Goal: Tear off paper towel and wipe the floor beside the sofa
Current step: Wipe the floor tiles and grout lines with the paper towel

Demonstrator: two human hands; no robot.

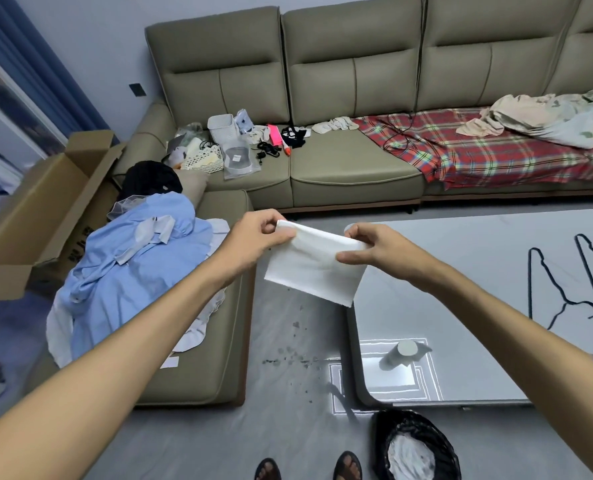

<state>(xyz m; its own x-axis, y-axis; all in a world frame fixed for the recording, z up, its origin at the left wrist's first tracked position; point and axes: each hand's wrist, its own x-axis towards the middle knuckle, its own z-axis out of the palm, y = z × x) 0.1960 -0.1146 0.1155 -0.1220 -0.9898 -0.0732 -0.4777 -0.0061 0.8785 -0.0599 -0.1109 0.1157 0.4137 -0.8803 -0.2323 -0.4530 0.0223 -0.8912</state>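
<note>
Sofa first, as my landmark: the olive-green leather corner sofa runs along the far wall, and its chaise section juts toward me on the left, heaped with a pale blue shirt. Just right of that chaise is the strip of grey floor, flecked with small dark spots that I take to be the mess the task means.

Above that strip, and nearer the sofa's front edge than my feet, I hold a white rectangular paper towel sheet. My left hand has thumb and fingers pinched together on the sheet's upper left corner; my right hand is likewise clamped on the upper right edge. I judge the two pinches are there to stretch the sheet flat, either to check it came off whole or to ready a fold, since a loose sheet would wipe poorly.

Its long axis runs left to right, tilting slightly down toward the right hand, and the free lower edge hangs toward the floor, its lower right corner over the edge of the glossy pale grey counter right of the strip. A black-lined waste bin holding crumpled white paper sits by my feet.

The wiping itself is not yet begun.
</note>
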